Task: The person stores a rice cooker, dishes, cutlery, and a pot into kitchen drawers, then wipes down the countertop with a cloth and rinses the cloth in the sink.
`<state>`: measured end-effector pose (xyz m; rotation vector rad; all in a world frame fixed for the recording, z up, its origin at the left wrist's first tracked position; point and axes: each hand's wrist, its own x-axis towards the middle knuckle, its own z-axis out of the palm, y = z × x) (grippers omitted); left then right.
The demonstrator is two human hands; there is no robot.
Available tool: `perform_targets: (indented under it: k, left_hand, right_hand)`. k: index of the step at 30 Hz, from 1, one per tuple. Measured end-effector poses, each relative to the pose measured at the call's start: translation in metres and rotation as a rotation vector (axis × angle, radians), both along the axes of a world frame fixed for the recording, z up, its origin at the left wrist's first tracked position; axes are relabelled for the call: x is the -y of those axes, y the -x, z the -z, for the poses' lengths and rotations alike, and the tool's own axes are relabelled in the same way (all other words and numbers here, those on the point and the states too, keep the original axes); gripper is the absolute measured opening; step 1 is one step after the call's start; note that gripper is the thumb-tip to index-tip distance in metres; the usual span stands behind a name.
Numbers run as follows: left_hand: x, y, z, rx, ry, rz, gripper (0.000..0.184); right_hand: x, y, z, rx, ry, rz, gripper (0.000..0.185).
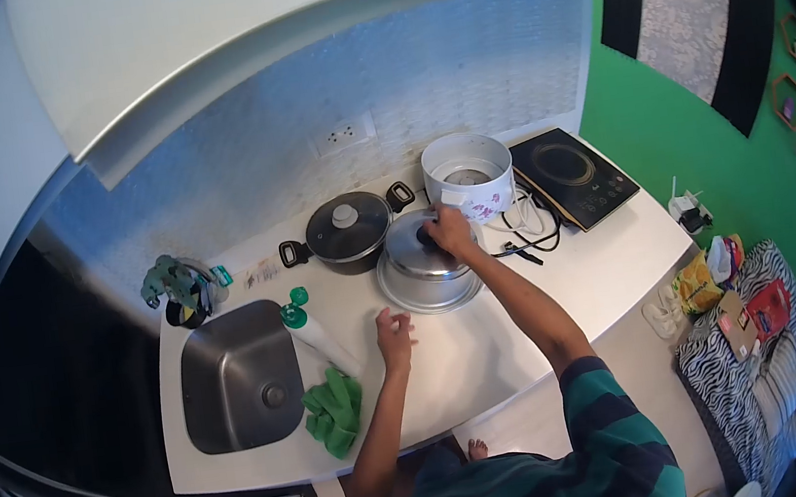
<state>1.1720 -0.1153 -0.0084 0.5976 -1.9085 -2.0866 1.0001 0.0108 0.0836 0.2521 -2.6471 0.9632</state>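
Note:
My right hand (453,232) is closed around the dark knob of a shiny metal lid (406,250). Beneath the lid is a silver metal pot (434,296) with a wide rim; whether the lid rests fully on it I cannot tell. My left hand (395,340) hovers over the counter just in front of the pot, holding nothing, its fingers loosely bent and apart. Behind the lid, to the left, stands a dark two-handled pot (348,230) with a glass lid. A white rice cooker body (471,175) with a floral print is behind my right hand.
A sink (241,377) is set into the counter on the left. Beside it lie a green cloth (335,413) and a white bottle with a green cap (315,338). An induction cooker (576,177) sits at the right, with cables (540,231) next to it.

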Motion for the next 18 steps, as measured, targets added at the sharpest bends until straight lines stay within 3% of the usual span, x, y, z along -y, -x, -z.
perform_targets:
  k: [2,6,9,11,18]
  left_hand:
    - [0.006,0.03,0.021,0.039,0.095,-0.096,0.041]
    - [0.024,0.059,0.024,0.169,0.203,0.003,0.027]
    - [0.033,0.073,0.021,0.176,0.327,0.05,0.023]
    - [0.034,0.074,0.012,0.198,0.375,0.085,0.024]
    - [0.033,0.076,-0.007,0.141,0.426,-0.039,0.03]
  right_hand:
    - [-0.001,0.009,-0.002,-0.035,0.01,-0.055,0.026]
    - [-0.024,0.022,-0.024,-0.035,0.471,-0.203,0.018]
    - [-0.057,0.006,-0.071,-0.017,0.77,-0.349,0.018]
    - [-0.076,-0.021,-0.11,0.013,0.763,-0.277,0.019]
    - [-0.126,-0.047,-0.117,0.023,0.913,-0.287,0.02]
